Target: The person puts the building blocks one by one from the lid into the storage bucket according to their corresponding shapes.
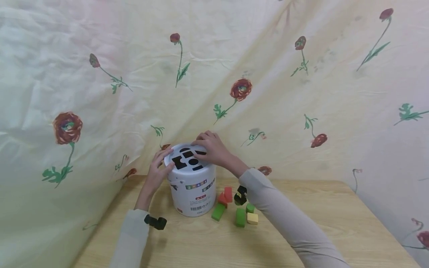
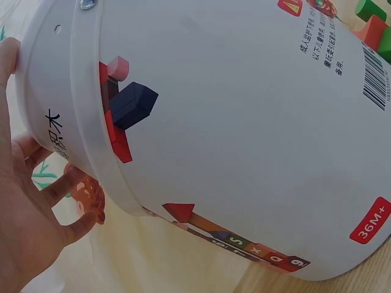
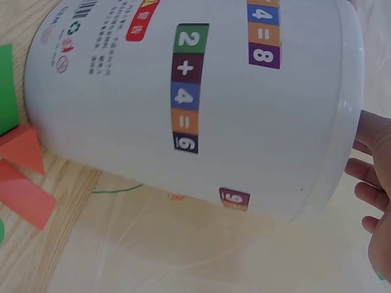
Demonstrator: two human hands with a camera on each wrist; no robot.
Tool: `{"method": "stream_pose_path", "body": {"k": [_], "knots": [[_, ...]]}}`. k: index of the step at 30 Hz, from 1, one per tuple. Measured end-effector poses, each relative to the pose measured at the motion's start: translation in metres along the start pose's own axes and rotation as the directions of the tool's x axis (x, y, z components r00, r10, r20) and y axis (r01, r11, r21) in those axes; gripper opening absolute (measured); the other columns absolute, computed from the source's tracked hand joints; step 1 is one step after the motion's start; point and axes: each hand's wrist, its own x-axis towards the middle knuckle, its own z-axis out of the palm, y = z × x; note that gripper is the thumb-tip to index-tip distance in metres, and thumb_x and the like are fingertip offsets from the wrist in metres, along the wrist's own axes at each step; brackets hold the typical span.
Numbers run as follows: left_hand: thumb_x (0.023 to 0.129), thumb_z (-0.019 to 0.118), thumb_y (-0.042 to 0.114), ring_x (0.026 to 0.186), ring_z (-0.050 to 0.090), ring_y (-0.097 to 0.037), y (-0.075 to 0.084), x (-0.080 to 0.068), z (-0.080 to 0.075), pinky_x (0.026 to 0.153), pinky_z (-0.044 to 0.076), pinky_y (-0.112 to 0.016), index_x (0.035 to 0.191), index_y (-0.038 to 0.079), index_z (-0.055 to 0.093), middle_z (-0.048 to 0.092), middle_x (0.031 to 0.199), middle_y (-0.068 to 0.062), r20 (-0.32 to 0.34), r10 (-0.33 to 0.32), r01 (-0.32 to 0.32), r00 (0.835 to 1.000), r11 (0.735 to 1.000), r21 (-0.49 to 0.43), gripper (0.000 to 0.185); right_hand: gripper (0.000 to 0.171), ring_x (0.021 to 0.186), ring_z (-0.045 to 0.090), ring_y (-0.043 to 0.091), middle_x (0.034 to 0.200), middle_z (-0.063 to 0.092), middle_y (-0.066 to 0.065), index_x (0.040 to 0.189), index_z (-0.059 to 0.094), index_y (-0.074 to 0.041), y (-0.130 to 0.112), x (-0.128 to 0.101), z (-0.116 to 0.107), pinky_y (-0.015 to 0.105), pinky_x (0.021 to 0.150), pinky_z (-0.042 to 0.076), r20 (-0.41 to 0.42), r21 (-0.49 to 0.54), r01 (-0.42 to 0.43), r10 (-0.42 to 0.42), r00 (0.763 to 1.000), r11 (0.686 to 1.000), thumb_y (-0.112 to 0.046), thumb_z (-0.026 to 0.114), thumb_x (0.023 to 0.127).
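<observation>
- A white bucket [image 1: 192, 182] stood upright on the wooden table [image 1: 335, 223], near its back left corner, close to the flowered cloth [image 1: 301, 93] hung behind.
- The bucket's lid [image 1: 187, 158] carried black shape-sorting holes.
- The left hand [image 1: 157, 167] rested against the lid's left rim, its fingers [image 2: 36, 189] spread and fairly straight along the edge.
- The right hand [image 1: 212, 149] lay on top of the lid at its far right side, fingers bent lightly over it; whether they pinched a block could not be told.
- Loose blocks lay just right of the bucket: red blocks [image 1: 226, 195], green blocks [image 1: 240, 217] and a yellow block [image 1: 253, 218].
</observation>
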Motion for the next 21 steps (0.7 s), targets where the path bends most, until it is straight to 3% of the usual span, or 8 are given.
{"method": "stream_pose_path", "body": {"k": [6,21], "knots": [[0.098,0.061,0.028,0.151,0.026,-0.033,-0.024,0.009,0.001,0.120,0.020,-0.068,0.152,0.015,0.049,0.033,0.164,-0.007,-0.016,0.027,-0.027,0.999,1.000,0.000,0.056,0.041,0.116,0.050,0.024,0.123,0.067,0.008,0.125,0.073,-0.014,0.009,-0.012,-0.002,0.043,0.104,0.042,-0.029,-0.040,0.047,-0.049,0.998,0.998,-0.030,0.080,0.088],[0.097,0.061,0.027,0.150,0.028,-0.033,-0.025,0.007,0.001,0.119,0.022,-0.068,0.151,0.019,0.050,0.035,0.162,-0.006,-0.031,0.039,-0.039,0.999,0.999,0.009,0.055,0.034,0.116,0.053,0.028,0.119,0.069,0.010,0.120,0.075,-0.011,0.032,-0.061,-0.013,0.050,0.105,0.042,-0.182,-0.021,0.115,-0.117,0.976,0.993,-0.027,0.077,0.090]]}}
